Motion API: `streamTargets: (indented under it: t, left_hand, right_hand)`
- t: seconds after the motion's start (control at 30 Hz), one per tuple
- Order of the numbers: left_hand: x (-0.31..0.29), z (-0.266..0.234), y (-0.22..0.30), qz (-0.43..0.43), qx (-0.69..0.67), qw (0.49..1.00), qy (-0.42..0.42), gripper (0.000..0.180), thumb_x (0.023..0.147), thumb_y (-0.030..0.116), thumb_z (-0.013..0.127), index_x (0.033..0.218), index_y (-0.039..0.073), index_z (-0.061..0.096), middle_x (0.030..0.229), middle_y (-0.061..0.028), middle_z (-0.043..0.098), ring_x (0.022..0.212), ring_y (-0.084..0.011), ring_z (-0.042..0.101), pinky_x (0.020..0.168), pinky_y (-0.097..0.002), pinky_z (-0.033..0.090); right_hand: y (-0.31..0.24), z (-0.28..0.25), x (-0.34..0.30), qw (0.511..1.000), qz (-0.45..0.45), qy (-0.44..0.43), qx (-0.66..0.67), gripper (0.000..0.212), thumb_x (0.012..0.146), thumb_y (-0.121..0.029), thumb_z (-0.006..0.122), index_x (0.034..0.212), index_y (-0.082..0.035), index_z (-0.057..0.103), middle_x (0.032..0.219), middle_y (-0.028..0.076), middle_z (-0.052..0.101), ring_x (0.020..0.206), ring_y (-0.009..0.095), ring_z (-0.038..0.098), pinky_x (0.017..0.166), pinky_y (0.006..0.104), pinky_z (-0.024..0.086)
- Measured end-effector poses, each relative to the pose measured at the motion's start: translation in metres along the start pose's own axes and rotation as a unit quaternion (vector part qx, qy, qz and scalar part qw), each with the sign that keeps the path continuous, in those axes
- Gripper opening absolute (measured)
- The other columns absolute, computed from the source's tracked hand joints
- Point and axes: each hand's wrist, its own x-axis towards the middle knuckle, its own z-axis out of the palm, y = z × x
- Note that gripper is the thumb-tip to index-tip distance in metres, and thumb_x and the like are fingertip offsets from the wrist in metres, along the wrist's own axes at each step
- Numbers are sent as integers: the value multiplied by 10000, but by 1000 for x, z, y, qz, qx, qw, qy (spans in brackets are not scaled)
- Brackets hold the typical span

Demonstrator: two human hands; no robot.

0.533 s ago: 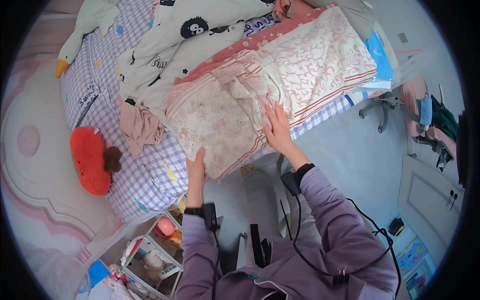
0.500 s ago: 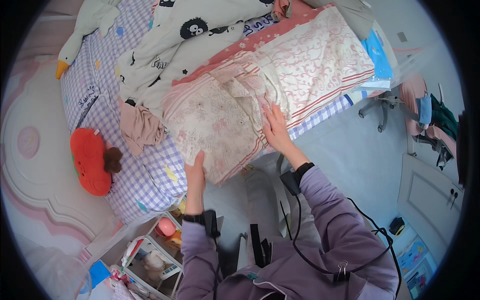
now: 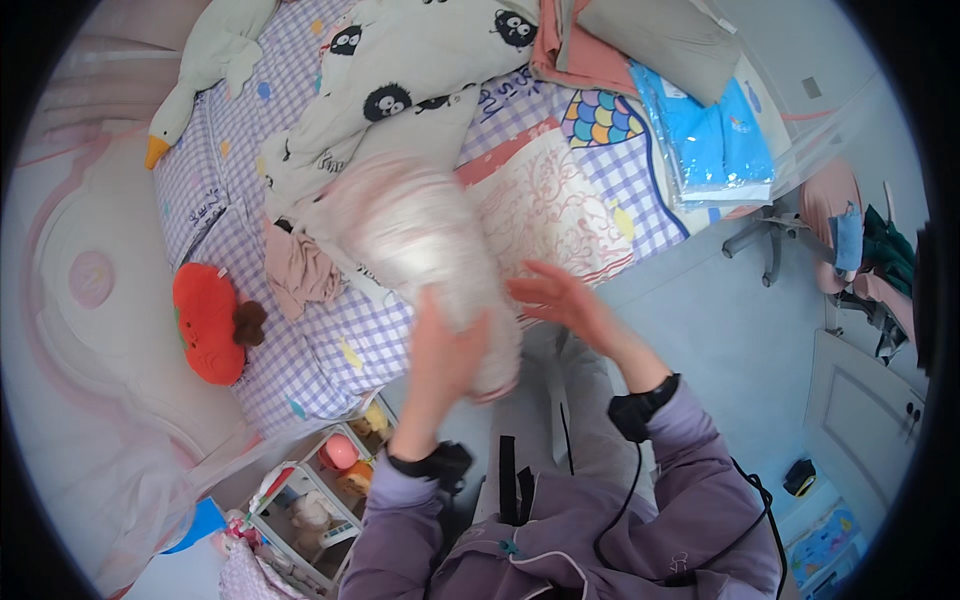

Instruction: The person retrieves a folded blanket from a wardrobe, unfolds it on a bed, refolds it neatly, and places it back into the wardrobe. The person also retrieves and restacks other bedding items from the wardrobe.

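Observation:
A pink-and-white patterned blanket (image 3: 545,200) lies partly flat near the bed's edge, its left part gathered into a thick folded bundle smeared by motion. My left hand (image 3: 445,345) is at the near end of that bundle, closed on it; the fingertips are blurred. Just right of the bundle, my right hand (image 3: 575,305) is held over the blanket's near edge with fingers spread and nothing in them.
Beyond the blanket lies a white quilt (image 3: 440,60) with black fuzzy figures. Blue packages (image 3: 705,140) and a grey folded cloth (image 3: 655,45) are at the far right. A red plush toy (image 3: 205,325) and crumpled pink cloth (image 3: 300,265) lie left. A toy shelf (image 3: 335,545) stands near left.
The blanket's left part has been bunched over to the right, and its right end has drawn in, baring checked sheet and the blue packages. My right hand has let go; my left moved right.

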Motion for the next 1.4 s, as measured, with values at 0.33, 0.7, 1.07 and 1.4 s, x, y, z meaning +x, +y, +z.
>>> streamTargets:
  t: [0.33, 0.7, 1.07, 1.4]
  left_hand:
    - [39, 147, -52, 236, 143, 961, -15, 709, 798, 265, 649, 1385, 34, 323, 1456, -233, 232, 1364, -398, 179, 1079, -551, 142]
    - [80, 129, -171, -35, -42, 990, 130, 820, 839, 212, 621, 1409, -70, 103, 1439, -317, 120, 1356, -388, 148, 1106, -434, 133]
    - [132, 105, -218, -121, -431, 892, -70, 603, 921, 446, 513, 1303, -13, 424, 1253, -151, 519, 1134, -222, 519, 955, -362, 428]
    - [157, 82, -240, -221, -583, 756, -199, 674, 881, 446, 582, 1358, 26, 356, 1315, -116, 478, 1198, -263, 472, 988, -399, 409]
  right_hand:
    - [-45, -137, 19, 788, 163, 358, -474, 610, 828, -341, 651, 1261, 32, 437, 1155, 221, 577, 1080, 331, 560, 909, 376, 429]
    - [-27, -163, 39, 865, 3, 325, -383, 518, 818, -310, 651, 1169, 42, 506, 1109, 216, 582, 1049, 346, 552, 881, 387, 428]
    - [-19, -186, 46, 833, 130, 350, -408, 764, 752, -374, 722, 1298, 56, 403, 1197, 224, 539, 1084, 278, 548, 907, 347, 438]
    - [13, -136, -7, 947, 163, 266, -73, 613, 795, -178, 697, 1321, -14, 429, 1231, 109, 555, 1092, 205, 548, 921, 338, 440]
